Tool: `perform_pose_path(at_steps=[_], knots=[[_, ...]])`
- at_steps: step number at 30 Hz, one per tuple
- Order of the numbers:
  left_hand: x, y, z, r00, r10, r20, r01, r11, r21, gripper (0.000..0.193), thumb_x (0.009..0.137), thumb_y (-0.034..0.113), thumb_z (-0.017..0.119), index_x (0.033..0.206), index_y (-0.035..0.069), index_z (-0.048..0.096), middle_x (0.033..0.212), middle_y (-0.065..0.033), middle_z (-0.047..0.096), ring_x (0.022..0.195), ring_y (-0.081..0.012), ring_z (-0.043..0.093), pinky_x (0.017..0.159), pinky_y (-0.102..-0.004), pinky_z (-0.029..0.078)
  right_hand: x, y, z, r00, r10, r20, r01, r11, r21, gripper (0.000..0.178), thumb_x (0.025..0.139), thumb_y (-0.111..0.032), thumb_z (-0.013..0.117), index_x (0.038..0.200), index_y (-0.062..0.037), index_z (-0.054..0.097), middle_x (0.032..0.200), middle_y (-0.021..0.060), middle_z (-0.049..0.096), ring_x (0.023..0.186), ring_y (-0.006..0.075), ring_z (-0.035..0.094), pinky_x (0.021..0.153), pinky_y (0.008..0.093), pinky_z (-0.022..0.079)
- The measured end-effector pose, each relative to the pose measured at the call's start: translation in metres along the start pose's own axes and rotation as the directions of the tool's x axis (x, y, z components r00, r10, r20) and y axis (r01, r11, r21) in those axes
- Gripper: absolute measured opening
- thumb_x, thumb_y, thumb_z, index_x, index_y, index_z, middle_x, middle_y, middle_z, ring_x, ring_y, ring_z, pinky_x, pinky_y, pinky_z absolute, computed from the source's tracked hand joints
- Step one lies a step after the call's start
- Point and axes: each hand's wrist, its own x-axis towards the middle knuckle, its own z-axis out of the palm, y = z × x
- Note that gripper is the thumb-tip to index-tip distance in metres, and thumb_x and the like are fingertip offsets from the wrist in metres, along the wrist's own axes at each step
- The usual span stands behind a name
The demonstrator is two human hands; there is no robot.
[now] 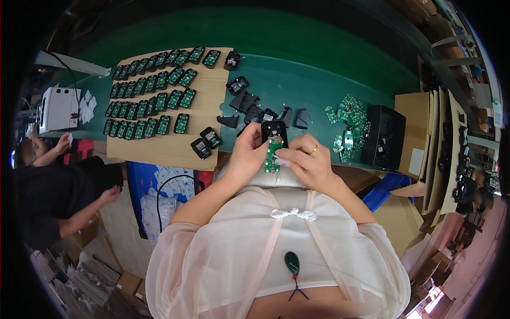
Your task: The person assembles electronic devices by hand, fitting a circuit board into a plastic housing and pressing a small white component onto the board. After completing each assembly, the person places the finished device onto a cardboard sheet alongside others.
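In front of my chest, my left hand (247,154) is closed around the side of a black plastic housing (273,126). My right hand (307,159) pinches a green circuit board (273,160) at its right edge. The board's upper end overlaps the lower part of the housing; whether it sits inside cannot be told. Loose black housings (244,101) lie on the table just beyond my hands. To their right is a heap of green circuit boards (350,114).
Several rows of black housings with green boards (146,106) stand on a cardboard sheet (204,101) at left. A black bin (383,137) and cardboard boxes (415,133) bound the right side. At far left are a white machine (57,110) and another person's arm (87,215).
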Motion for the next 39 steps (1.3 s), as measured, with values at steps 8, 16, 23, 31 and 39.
perform_pose_path(at_steps=[8, 16, 23, 31, 39], knots=[[-0.008, 0.013, -0.004, 0.987, -0.134, 0.092, 0.138, 0.989, -0.044, 0.035, 0.087, 0.012, 0.052, 0.117, -0.003, 0.043, 0.099, -0.0063, 0.057, 0.088, -0.0083, 0.054, 0.074, -0.0218, 0.045, 0.010, 0.000, -0.012, 0.991, -0.026, -0.128, 0.015, 0.996, -0.087, 0.025, 0.057, 0.000, 0.062, 0.081, -0.0055, 0.060, 0.074, 0.0041, 0.054, 0.061, 0.0195, 0.053, 0.048, 0.0289, 0.043], [-0.014, 0.012, -0.008, 0.991, -0.020, 0.135, 0.002, 0.992, 0.128, 0.045, 0.085, 0.013, 0.055, 0.124, -0.003, 0.039, 0.106, -0.0087, 0.056, 0.093, -0.0101, 0.053, 0.080, -0.0236, 0.044, 0.022, -0.005, -0.018, 0.999, -0.040, 0.019, 0.043, 0.986, -0.163, 0.024, 0.059, 0.003, 0.061, 0.082, -0.0037, 0.059, 0.074, 0.0065, 0.055, 0.060, 0.0213, 0.053, 0.048, 0.0301, 0.042], [-0.016, 0.009, -0.011, 0.992, 0.049, 0.112, -0.073, 0.971, 0.226, 0.046, 0.083, 0.012, 0.057, 0.123, -0.004, 0.040, 0.102, -0.0095, 0.058, 0.092, -0.0120, 0.055, 0.081, -0.0250, 0.044, 0.025, -0.004, -0.017, 0.988, -0.084, 0.132, 0.103, 0.983, -0.151, 0.026, 0.056, 0.002, 0.060, 0.081, -0.0042, 0.058, 0.074, 0.0047, 0.054, 0.061, 0.0205, 0.052, 0.048, 0.0296, 0.042], [-0.019, 0.002, -0.015, 0.984, 0.178, 0.029, -0.180, 0.963, 0.201, 0.042, 0.083, 0.010, 0.056, 0.120, -0.005, 0.042, 0.102, -0.0085, 0.058, 0.091, -0.0117, 0.055, 0.079, -0.0238, 0.044, 0.030, -0.007, -0.003, 0.978, -0.079, 0.193, 0.124, 0.964, -0.235, 0.027, 0.063, -0.003, 0.060, 0.089, -0.0042, 0.056, 0.079, 0.0045, 0.050, 0.066, 0.0174, 0.051, 0.052, 0.0276, 0.044], [-0.020, -0.008, -0.023, 0.941, 0.323, -0.105, -0.309, 0.942, 0.131, 0.030, 0.082, 0.006, 0.055, 0.111, 0.001, 0.050, 0.099, -0.0051, 0.057, 0.089, -0.0097, 0.054, 0.069, -0.0207, 0.046, 0.010, -0.015, 0.041, 0.735, 0.543, 0.406, -0.644, 0.374, 0.667, 0.042, 0.083, -0.005, 0.055, 0.120, -0.0037, 0.035, 0.093, 0.0019, 0.050, 0.076, 0.0064, 0.048, 0.063, 0.0190, 0.041]])
